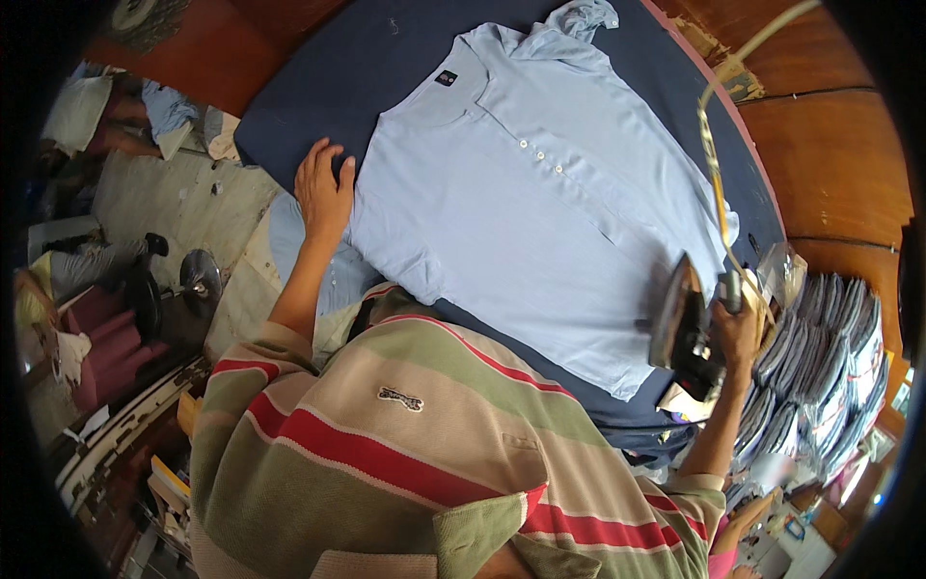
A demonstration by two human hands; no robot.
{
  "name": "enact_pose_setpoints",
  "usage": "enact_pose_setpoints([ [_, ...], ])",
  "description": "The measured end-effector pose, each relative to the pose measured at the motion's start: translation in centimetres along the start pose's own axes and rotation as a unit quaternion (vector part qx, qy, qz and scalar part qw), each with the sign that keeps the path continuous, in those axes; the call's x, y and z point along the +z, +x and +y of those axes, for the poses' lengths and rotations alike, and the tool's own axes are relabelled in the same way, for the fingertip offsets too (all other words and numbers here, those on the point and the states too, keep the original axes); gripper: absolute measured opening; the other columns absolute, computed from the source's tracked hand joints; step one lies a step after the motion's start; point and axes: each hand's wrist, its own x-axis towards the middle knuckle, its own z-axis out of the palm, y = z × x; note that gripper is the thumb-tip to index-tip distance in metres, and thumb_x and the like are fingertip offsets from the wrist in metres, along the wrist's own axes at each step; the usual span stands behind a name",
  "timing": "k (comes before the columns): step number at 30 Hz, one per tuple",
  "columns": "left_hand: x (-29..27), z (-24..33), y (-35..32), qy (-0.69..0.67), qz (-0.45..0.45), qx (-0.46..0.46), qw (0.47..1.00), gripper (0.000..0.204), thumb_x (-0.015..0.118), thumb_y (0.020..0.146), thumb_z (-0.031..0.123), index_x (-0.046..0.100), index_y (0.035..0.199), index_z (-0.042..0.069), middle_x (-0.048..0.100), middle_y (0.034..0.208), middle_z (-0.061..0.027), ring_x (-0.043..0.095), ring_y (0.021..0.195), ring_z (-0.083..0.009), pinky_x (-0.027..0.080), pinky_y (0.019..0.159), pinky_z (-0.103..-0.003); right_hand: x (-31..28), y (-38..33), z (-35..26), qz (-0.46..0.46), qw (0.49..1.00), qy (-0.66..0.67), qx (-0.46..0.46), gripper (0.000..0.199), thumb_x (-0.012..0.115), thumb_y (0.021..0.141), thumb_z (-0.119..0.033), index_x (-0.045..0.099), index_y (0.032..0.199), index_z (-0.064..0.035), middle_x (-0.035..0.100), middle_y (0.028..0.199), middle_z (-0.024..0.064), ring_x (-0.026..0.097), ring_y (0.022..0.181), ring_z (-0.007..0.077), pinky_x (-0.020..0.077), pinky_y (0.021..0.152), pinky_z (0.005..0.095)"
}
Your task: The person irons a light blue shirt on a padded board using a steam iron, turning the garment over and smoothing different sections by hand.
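The light blue shirt [540,227] lies spread out in front of you on the dark blue cloth [318,92], its neckline toward the upper left and its hem toward the lower right. Three white buttons [540,155] run down the short front opening, and a small dark label [446,78] sits inside the neck. The far sleeve [579,21] is bunched up at the far edge of the shirt, while the near sleeve [395,253] lies fairly flat on the side toward you.

Your left hand [326,188] is loose and grasps nothing, fingers apart, just beside the shirt's shoulder on the neckline side; you can't tell from here whether the thumb touches the fabric. Your right hand [741,318] is wrapped around the handle of the iron [679,323], at the hem end of the shirt. The iron is tilted, with its pointed tip away from you, and is a little blurred; whether it touches the shirt is unclear. A pale cord [717,179] runs along the hem side of the shirt, up past its far corner.

Beyond the hem, to the shirt's right, stand stacks of clothes in clear bags [820,338]. Left of the shirt, well apart, another person [121,116] is partly visible above the pale floor [145,203].
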Motion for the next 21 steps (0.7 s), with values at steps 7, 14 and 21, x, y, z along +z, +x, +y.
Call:
enact_pose_setpoints([
  [7,-2.7,1.8,-7.1,0.036,-0.021,-0.076,0.996,0.028,0.056,0.082,0.028,0.057,0.100,0.007,0.045,0.127,-0.0132,0.044,0.114,-0.0314,0.035,0.092,-0.044,-6.4,5.9,20.0,0.036,0.996,-0.074,0.045,0.046,0.064,0.070,-0.025,0.055,0.106,0.0021,0.059,0.069,0.0100,0.056,0.058,0.0200,0.0454,0.055,0.0323],
  [14,-2.0,4.2,-6.1,0.095,-0.012,-0.085,0.992,0.031,0.059,0.080,0.028,0.057,0.106,0.012,0.047,0.126,-0.0048,0.043,0.116,-0.0251,0.029,0.096,-0.041,-7.9,7.7,33.7,0.165,0.984,-0.057,0.046,0.053,0.068,0.069,-0.036,0.055,0.102,0.0031,0.056,0.066,0.0080,0.054,0.055,0.0168,0.0433,0.051,0.0308],
  [21,3.4,8.7,4.3,0.092,0.004,0.089,0.992,0.029,0.053,0.085,0.024,0.059,0.110,0.012,0.056,0.108,-0.0030,0.051,0.104,-0.0205,0.031,0.092,-0.042,-7.6,8.8,31.0,0.179,0.974,-0.133,0.043,0.077,0.064,0.069,-0.053,0.049,0.120,0.0032,0.058,0.106,0.0239,0.056,0.098,0.0341,0.0421,0.084,0.0379],
])
